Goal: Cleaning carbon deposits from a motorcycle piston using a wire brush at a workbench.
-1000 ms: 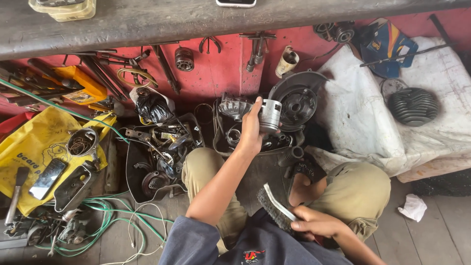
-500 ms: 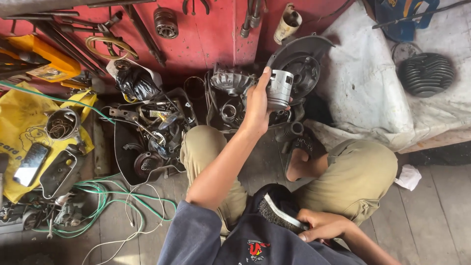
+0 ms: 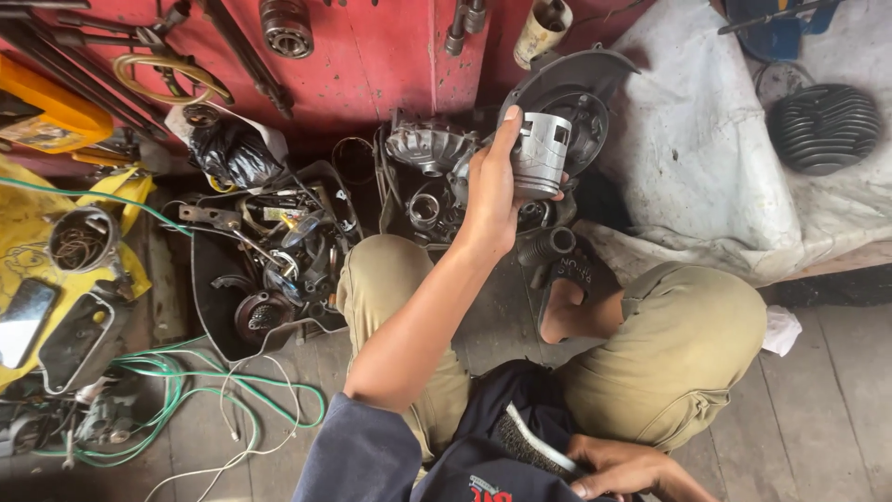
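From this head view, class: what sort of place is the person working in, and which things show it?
Probably a small engine repair workshop: the left hand holds a metal piston, a finned cylinder head lies on white cloth, and a tray of oily parts sits on the floor.

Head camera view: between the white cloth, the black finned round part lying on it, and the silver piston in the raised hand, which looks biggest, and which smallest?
1. White cloth, by far the largest.
2. Black finned round part.
3. Silver piston, held up in the left hand, so nearness makes the last two unsure.

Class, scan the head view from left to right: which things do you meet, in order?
Phone → black bag → left hand → metal piston → finned cylinder head.
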